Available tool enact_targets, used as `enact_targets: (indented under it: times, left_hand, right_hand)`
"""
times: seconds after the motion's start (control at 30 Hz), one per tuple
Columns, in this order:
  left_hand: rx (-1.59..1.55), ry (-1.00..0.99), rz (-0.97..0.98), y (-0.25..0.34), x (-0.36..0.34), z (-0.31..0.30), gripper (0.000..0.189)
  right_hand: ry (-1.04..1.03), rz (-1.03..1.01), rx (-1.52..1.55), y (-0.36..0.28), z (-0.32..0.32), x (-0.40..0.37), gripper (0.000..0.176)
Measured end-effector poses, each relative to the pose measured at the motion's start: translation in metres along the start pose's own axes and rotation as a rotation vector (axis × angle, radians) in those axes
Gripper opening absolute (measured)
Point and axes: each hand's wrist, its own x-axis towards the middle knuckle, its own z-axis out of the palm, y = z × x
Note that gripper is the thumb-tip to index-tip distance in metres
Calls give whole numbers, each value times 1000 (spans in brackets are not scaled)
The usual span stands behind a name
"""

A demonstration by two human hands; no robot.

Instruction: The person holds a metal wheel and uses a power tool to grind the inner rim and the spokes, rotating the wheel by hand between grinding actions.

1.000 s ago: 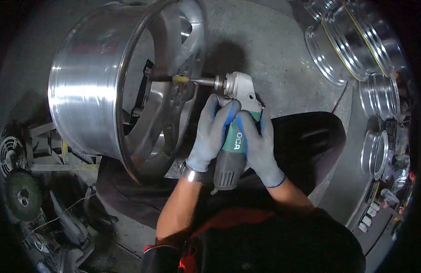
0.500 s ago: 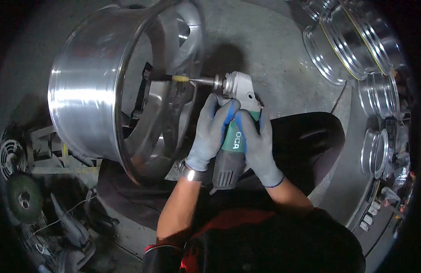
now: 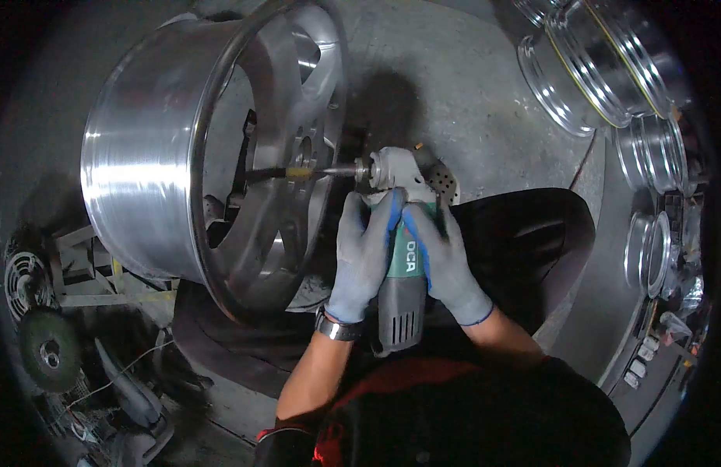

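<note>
Both my hands wear grey work gloves with blue palms and wrap round a green and grey angle grinder [image 3: 405, 268]. My left hand [image 3: 366, 253] grips its left side just below the metal head, and my right hand [image 3: 442, 257] closes on the right side. From the grinder's head a long shaft [image 3: 339, 170] with a yellow band runs left, its dark tip overlapping the spokes. A large metal wheel rim [image 3: 146, 156] stands on edge to the left, spokes facing right, leaning by my leg.
Several shiny wheel rims [image 3: 590, 62] line the right side. A green abrasive disc [image 3: 49, 350] and a metal frame [image 3: 115, 284] are at the lower left. Beyond the grinder lies a perforated disc [image 3: 444, 183] on the concrete floor [image 3: 469, 93].
Both hands and the grinder have moved down towards my body, and the shaft has come lower across the wheel's spokes. The perforated disc on the floor has come into view.
</note>
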Motion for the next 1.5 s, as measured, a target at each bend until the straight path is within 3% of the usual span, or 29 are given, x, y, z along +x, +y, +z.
enact_targets:
  times: [0.07, 0.1, 0.17, 0.23, 0.3, 0.37, 0.4, 0.47, 0.6, 0.67, 0.83, 0.9, 0.97, 1.0, 1.07, 1.1, 1.17, 1.2, 1.27, 1.43, 1.5]
  left_hand:
    - [122, -42, 104, -1, 7, -2, 36]
    - [121, -43, 98, 2, 11, -1, 36]
    - [152, -124, 93, 15, 21, 1, 35]
    - [237, -138, 123, 16, 19, 1, 35]
    - [51, -130, 87, 9, 14, 0, 35]
    - [78, -105, 100, -2, 6, -3, 34]
    - [105, -83, 110, -4, 2, -4, 34]
    - [107, -61, 123, -2, -3, 0, 35]
    - [120, -68, 66, 1, 11, 2, 37]
    - [121, -101, 50, 3, 22, 3, 37]
    - [-46, -108, 6, -1, 13, 6, 38]
    - [32, -53, 97, -3, 3, 7, 38]
    - [-48, -32, 1, -9, 1, 7, 38]
    - [-63, -16, 41, -6, 3, 11, 38]
    - [-32, -25, 49, -5, 13, 10, 38]
    - [7, -45, 47, -2, 18, 10, 39]
    - [37, -67, 116, 7, 26, 12, 40]
    - [77, -94, 175, 11, 27, 12, 41]
    - [60, -123, 138, 10, 29, 8, 43]
    - [-3, -111, 75, -8, 15, 5, 44]
    - [79, -94, 16, -7, 4, 5, 37]
  right_hand:
    - [92, 229, 284, -4, -1, 5, 47]
    - [96, 234, 283, -6, 1, 6, 47]
    - [152, 0, 193, -11, 8, 12, 48]
    - [155, 21, 148, -9, 5, 10, 49]
    - [156, 45, 108, -1, 4, 5, 50]
    - [85, -12, 46, 10, 0, -3, 50]
    - [82, -8, 50, 7, -2, -3, 50]
    - [29, 182, 213, -4, -5, -3, 48]
    - [67, 254, 290, -3, -4, 7, 47]
    - [126, 108, 258, 1, -3, 10, 46]
    - [96, 115, 189, -9, -6, 5, 46]
    - [58, 111, 132, -7, -11, 1, 47]
    - [-64, -132, -228, -1, -17, 0, 47]
    - [-79, -134, -233, -5, -16, 3, 47]
    - [78, 264, 297, -17, -10, 12, 44]
    - [66, 261, 288, -17, -9, 15, 44]
    - [94, -195, -371, -14, -10, 19, 46]
    - [79, -201, -379, -9, -13, 20, 46]
    - [19, -107, -117, 0, -19, 20, 52]
    - [55, 77, 90, -10, -11, 7, 57]
    - [51, 119, 148, -11, -12, 7, 56]
